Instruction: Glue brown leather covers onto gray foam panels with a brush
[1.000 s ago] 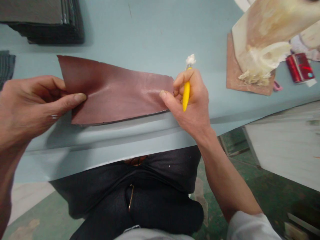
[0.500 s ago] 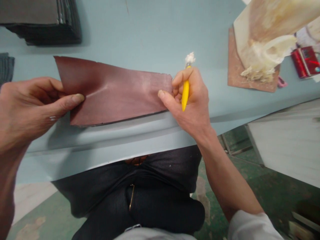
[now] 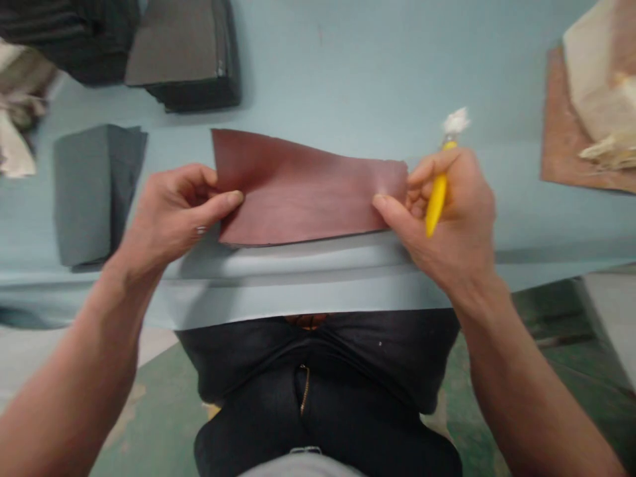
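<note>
A reddish-brown leather piece [image 3: 308,192] is stretched between my two hands above the table's front edge, its top edge slightly wavy. My left hand [image 3: 183,212] pinches its left end, thumb on top and fingers behind. At the right end, my right hand [image 3: 447,205] grips the leather between thumb and fingers. That same hand also holds a small yellow-handled brush [image 3: 437,199], its tip caked with white stuff and pointing away from me. The fingertips behind the leather are hidden.
Dark stacks of cut pieces [image 3: 181,50] stand at the back left, with a grey-green stack [image 3: 82,199] nearer, beside my left forearm. At the far right a pale, crusted container [image 3: 591,79] rests on a brown board [image 3: 556,132]. A pale blue sheet [image 3: 387,73] covers the table.
The view has swung left, so the hands and leather appear further right and more of the left-hand stacks shows. Both hands keep their hold on the leather; the brush stays in the right.
</note>
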